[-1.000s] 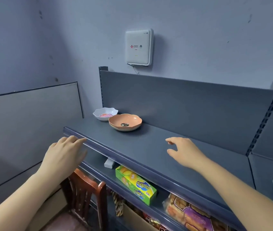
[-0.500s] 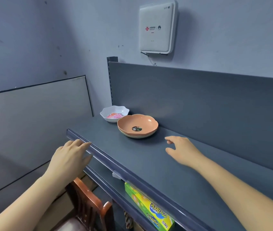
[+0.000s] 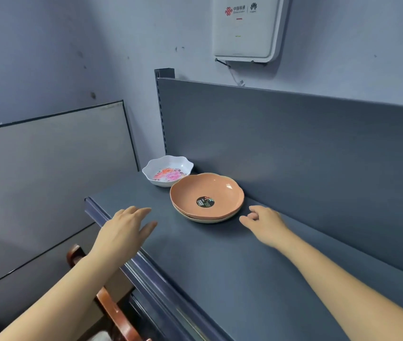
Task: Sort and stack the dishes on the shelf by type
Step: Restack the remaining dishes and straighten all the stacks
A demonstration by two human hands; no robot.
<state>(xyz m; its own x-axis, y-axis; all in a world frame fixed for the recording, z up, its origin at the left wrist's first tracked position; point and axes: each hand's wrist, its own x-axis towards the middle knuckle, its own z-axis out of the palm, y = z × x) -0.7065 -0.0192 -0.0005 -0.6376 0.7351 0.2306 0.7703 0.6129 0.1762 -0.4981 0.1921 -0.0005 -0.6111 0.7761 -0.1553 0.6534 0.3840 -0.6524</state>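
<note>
Both hands hover over the shelf point(image 3: 220, 267), either side of the dishes, and neither holds anything. The left hand point(image 3: 124, 230) is flat with its fingers straight, above the shelf's front edge. The right hand point(image 3: 265, 223) is loosely curled, its thumb just beside the plates' rim. The orange plate point(image 3: 206, 194) sits nested on a cream plate point(image 3: 208, 219) near the back panel. The flowered bowl point(image 3: 168, 169) stands just behind them to the left. This looks like the approach to a grasp. Next, the plate stack probably needs gripping at opposite rims, lifted level so the top plate does not slide.
</note>
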